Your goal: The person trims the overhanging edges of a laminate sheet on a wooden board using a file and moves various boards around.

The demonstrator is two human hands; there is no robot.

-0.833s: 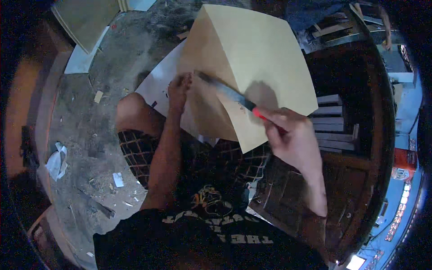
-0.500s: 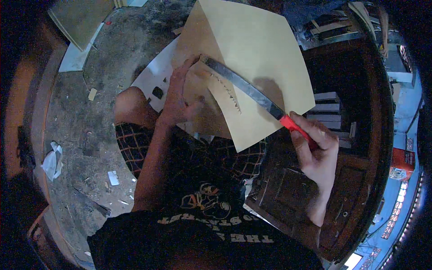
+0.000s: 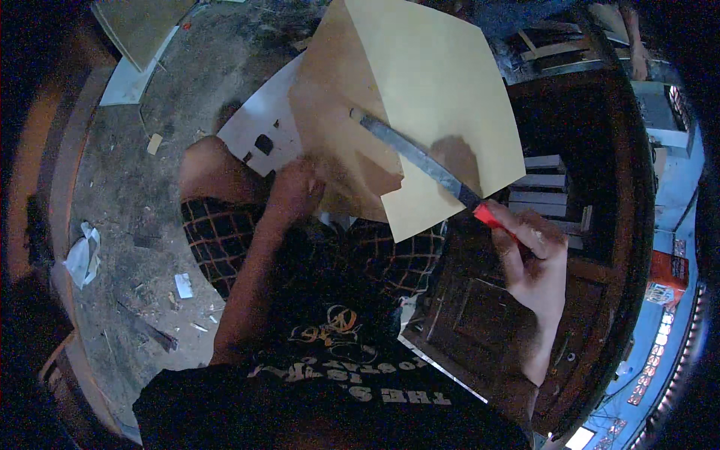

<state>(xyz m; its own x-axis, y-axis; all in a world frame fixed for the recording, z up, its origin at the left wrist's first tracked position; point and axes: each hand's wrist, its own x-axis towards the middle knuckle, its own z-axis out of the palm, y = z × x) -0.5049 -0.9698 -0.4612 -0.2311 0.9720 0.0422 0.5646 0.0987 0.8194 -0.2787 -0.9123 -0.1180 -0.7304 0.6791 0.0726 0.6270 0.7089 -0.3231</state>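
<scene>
**Long blade lying across a tan sheet, both hands at work**

The right hand (image 3: 534, 259) is closing its fingers around the red handle (image 3: 491, 217) of a long flat blade (image 3: 416, 156); most of the handle is hidden inside the fist. The blade is lying slantwise over the tan sheet (image 3: 427, 97), its tip near the sheet's middle. The left hand (image 3: 296, 191) is pressing on the sheet's shadowed lower left part; its fingers are too dark and blurred to say whether they are pinching the sheet or only resting on it. The sheet is sitting over the person's knees, its upper corner cut off by the frame edge. Beneath it a white panel (image 3: 262, 127) with small dark cut-outs is showing only partly. Dim light is swallowing much of the dirty floor (image 3: 150, 195), where a crumpled white scrap (image 3: 82, 253) is lying at the left. Far right, a red-orange package (image 3: 666, 279) is standing against a blue wall, its print unreadable.
</scene>
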